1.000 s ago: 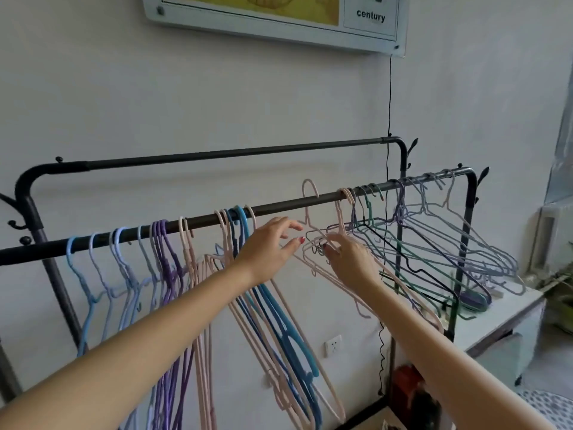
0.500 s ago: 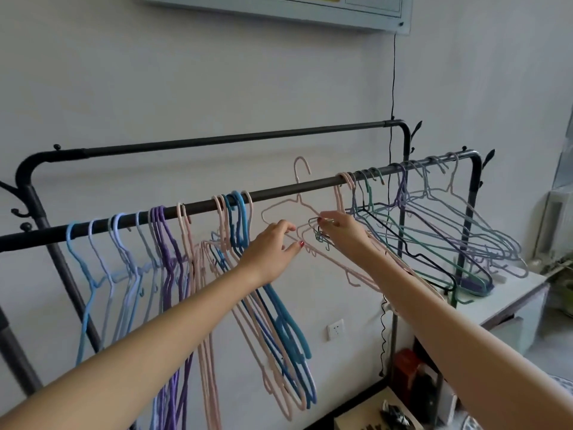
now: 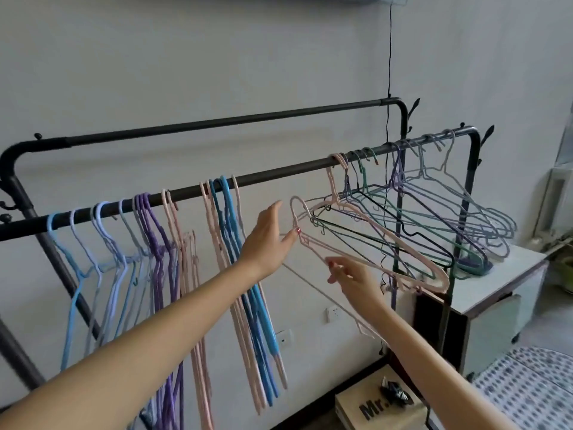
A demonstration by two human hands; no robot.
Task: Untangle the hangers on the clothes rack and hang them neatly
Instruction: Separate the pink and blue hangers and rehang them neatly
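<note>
The left hand (image 3: 269, 240) is spread, fingers straight and pointing up to the right, its thumb tip with a red nail touching the thin neck of a pale pink hanger (image 3: 366, 249). That hanger is off the rail: its rounded hook stands just right of the left fingertips, below the front rail (image 3: 279, 173), and its long slim wire-like body slants down to the right. The right hand (image 3: 350, 279), lower and to the right of the left, pinches the hanger's lower bar between thumb and fingertips.

Just beyond the pink hanger, further right of both hands, lies a tangled cluster (image 3: 434, 209) of thin green, black, purple and grey hangers, tilted and crossed, their hooks bunched on the right end of the rail and their shoulders resting toward a white cabinet (image 3: 508, 274). Two more pink hooks sit on the rail above the right hand.

Left of the left hand hang upright groups: pink and bright blue hangers (image 3: 248, 305), then pale pink, purple (image 3: 161, 274) and light blue ones (image 3: 80, 274). The rack is matte black tube with rounded corners; a second rear rail (image 3: 248, 119) runs higher, against a plain white wall. A brown cardboard box (image 3: 381, 408) sits below the right forearm.
</note>
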